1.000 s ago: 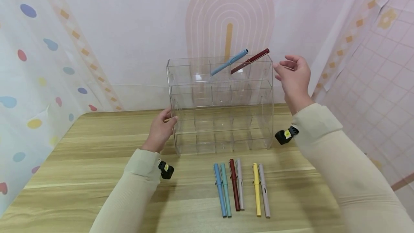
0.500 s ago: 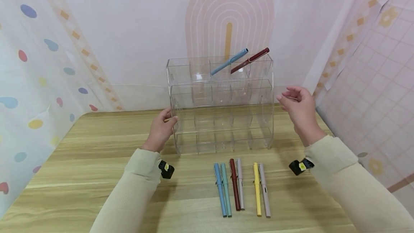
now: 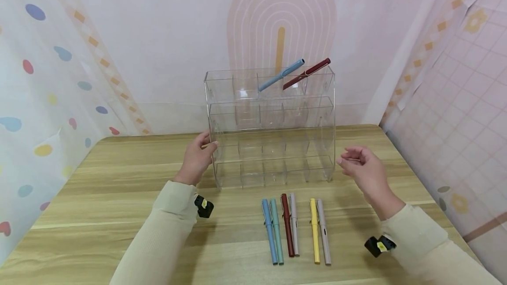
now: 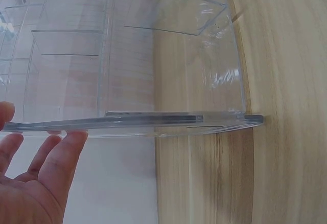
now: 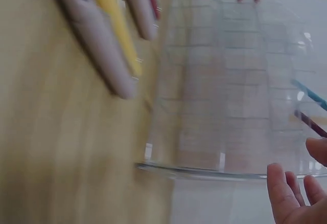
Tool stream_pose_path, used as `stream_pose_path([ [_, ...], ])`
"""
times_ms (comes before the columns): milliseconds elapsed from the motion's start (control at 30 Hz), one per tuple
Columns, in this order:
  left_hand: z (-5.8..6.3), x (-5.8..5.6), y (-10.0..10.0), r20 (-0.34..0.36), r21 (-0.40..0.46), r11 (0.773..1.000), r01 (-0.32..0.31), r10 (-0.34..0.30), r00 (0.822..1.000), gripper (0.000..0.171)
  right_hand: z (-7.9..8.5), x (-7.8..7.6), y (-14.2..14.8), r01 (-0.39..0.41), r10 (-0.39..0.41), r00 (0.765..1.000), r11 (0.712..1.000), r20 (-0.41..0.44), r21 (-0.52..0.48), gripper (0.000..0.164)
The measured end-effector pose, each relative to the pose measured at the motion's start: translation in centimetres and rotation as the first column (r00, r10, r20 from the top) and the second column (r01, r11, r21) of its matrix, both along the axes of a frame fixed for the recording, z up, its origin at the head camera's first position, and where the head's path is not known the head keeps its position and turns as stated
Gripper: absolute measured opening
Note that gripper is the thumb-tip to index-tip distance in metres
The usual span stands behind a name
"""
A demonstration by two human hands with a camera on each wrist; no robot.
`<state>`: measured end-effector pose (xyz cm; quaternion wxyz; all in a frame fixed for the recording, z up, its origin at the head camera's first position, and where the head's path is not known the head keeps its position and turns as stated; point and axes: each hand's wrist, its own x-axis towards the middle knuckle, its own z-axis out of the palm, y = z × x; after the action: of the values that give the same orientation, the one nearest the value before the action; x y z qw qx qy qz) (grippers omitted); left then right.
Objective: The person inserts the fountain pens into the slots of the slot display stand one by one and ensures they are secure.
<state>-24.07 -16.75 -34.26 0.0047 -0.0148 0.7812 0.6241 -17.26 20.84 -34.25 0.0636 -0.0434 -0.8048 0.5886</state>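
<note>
A clear acrylic pen rack (image 3: pixel 273 144) with several divided tiers stands upright on the table. My left hand (image 3: pixel 198 157) grips its left side panel, thumb in front and fingers behind; the left wrist view shows the fingers (image 4: pixel 56 168) along the panel's edge. Off the rack's right side, my right hand (image 3: pixel 364 170) hangs with loosely bent fingers, holding nothing. Two pens lean in the top tier, a blue pen (image 3: pixel 281 75) and a dark red pen (image 3: pixel 306 74), both slanting up to the right.
In front of the rack lie pens in pairs: a blue pen (image 3: pixel 269 231) by a teal pen (image 3: pixel 277 231), a dark red pen (image 3: pixel 287 225) by a lilac pen (image 3: pixel 294 225), and a yellow pen (image 3: pixel 314 231) by another lilac pen (image 3: pixel 323 232). Patterned cloth (image 3: pixel 170 34) hangs behind the table.
My right hand has come down from beside the rack's top right corner to beside its lower tiers, moving slightly outward. The left hand, rack and pens stay put.
</note>
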Motion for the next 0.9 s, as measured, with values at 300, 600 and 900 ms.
stream_pose_path([
  [300,-0.1,0.0,-0.1,-0.010,-0.003,1.000,-0.006,0.006,1.000,0.052,-2.9,1.2,-0.5,-0.112,0.102,0.987,0.990,0.121,0.083,0.045],
  [600,-0.3,-0.1,0.0,-0.012,0.007,1.000,0.010,-0.010,1.000,0.052,-5.0,1.9,-1.4,-0.197,0.158,0.966,0.962,0.203,0.187,0.049],
  [900,-0.2,-0.1,-0.2,0.001,0.013,1.000,0.005,-0.005,1.000,0.053,-5.7,2.2,-2.2,-0.262,0.182,0.937,0.930,0.298,0.256,0.047],
])
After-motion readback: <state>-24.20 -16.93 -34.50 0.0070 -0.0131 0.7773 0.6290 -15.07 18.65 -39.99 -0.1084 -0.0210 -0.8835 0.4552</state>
